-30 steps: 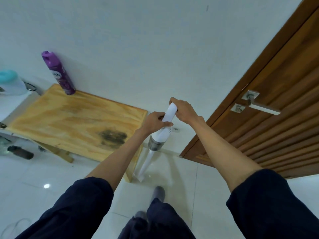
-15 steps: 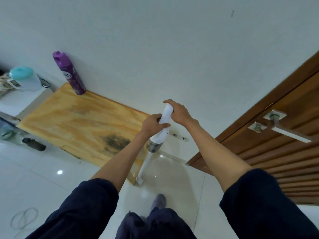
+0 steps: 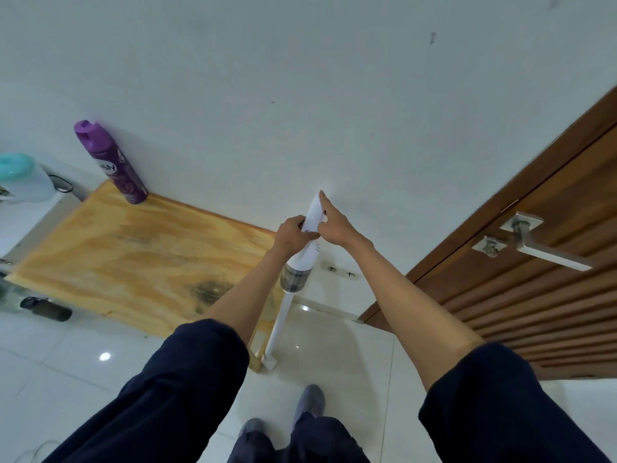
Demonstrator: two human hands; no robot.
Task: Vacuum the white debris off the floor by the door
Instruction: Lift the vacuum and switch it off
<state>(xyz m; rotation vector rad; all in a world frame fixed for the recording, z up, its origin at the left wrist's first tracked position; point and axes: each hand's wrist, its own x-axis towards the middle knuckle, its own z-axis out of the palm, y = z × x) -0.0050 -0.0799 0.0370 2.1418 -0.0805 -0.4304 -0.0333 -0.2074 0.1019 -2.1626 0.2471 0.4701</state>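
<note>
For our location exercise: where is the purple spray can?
Head view, left side: purple spray can stands on the wooden table's far corner, by the wall.

A pale wall (image 3: 300, 95) fills my view above a glossy white tiled floor (image 3: 66, 389) that catches glints of light. At left a stained plywood tabletop (image 3: 133, 255) meets the wall, a purple can (image 3: 110, 162) on its far corner. At right is a slatted brown door (image 3: 551, 295) with a steel handle (image 3: 547, 253).

My right hand (image 3: 334, 228), curled over the top of the white stick vacuum (image 3: 302, 262) a second ago, has opened. Its fingers (image 3: 326, 208) now lie straight along the handle's side, the index tip reaching the handle's upper end.
</note>
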